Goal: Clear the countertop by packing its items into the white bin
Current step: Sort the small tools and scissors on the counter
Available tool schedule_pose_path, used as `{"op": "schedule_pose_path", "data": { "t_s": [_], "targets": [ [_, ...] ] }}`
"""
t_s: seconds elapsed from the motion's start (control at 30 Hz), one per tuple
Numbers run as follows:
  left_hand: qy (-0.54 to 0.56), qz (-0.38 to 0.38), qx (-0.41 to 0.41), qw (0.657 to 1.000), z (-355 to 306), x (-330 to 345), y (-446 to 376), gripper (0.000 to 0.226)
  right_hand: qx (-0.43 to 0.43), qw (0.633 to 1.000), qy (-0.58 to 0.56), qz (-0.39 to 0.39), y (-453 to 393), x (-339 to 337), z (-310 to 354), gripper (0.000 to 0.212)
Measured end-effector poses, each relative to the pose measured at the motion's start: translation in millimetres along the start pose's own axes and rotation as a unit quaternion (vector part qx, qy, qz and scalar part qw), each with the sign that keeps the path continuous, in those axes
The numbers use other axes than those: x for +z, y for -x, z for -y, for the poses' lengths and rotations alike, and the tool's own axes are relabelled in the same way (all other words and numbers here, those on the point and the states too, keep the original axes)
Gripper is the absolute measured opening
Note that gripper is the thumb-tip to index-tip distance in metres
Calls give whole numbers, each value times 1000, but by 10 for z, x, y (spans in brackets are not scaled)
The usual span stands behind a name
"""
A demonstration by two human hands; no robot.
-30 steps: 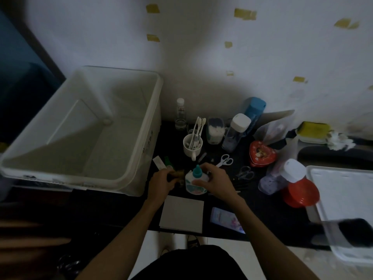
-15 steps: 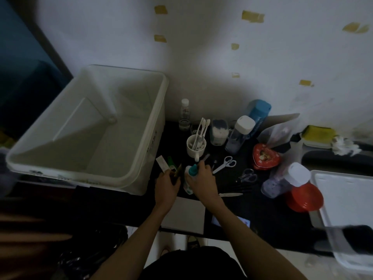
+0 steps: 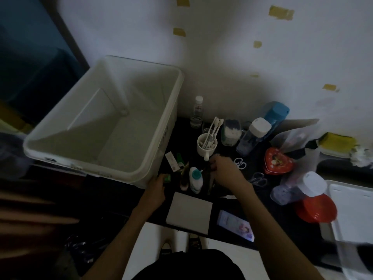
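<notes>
The big white bin (image 3: pixel 161 122) stands empty at the left of the dark countertop (image 3: pixel 268 215). By its near right corner, my left hand (image 3: pixel 156 187) pinches a small green item (image 3: pixel 167 178). My right hand (image 3: pixel 224 171) is just below the white mug of toothbrushes (image 3: pixel 206 147), fingers curled round a dark slender thing (image 3: pixel 207 179) that I cannot identify. Between my hands lies a white bottle with a teal cap (image 3: pixel 195 179), with no hand on it.
A clear small bottle (image 3: pixel 197 112), swab jar (image 3: pixel 231 132), white-capped bottle (image 3: pixel 252 136) and blue container (image 3: pixel 275 112) line the wall. Two scissors (image 3: pixel 240 163), a red heart tin (image 3: pixel 278 162), a red lid (image 3: pixel 315 209), a white tray (image 3: pixel 355 215) and a white card (image 3: pixel 189 212) lie nearer.
My right hand has let go of the teal-capped bottle, which now lies on the counter, and has moved up towards the mug. My left hand has shifted left towards the bin's corner.
</notes>
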State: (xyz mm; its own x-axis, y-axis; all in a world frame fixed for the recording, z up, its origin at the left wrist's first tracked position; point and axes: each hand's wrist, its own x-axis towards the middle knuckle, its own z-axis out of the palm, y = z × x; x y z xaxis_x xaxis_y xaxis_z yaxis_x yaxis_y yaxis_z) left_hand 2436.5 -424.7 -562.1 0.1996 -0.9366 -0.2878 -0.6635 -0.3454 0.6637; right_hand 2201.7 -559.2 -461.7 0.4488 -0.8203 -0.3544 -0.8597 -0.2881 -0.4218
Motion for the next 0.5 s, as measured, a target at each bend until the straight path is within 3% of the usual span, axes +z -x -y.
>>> {"op": "schedule_pose_path", "data": {
  "t_s": [0.1, 0.23, 0.37, 0.5],
  "targets": [
    [-89, 25, -2, 996, 2, 104, -25, 61, -80, 992, -74, -63, -190, -210, 308, 23],
    [-69, 49, -54, 995, -56, 136, -191, 54, -149, 987, -58, 36, -555, -221, 605, 24],
    [-25, 5, -71, 997, -222, 114, -350, 26, -134, 982, -26, 131, -866, -49, 716, 28],
    [20, -13, -89, 996, -329, 83, -576, 25, -89, 972, 19, 215, -1148, 174, 710, 32]
  ]
}}
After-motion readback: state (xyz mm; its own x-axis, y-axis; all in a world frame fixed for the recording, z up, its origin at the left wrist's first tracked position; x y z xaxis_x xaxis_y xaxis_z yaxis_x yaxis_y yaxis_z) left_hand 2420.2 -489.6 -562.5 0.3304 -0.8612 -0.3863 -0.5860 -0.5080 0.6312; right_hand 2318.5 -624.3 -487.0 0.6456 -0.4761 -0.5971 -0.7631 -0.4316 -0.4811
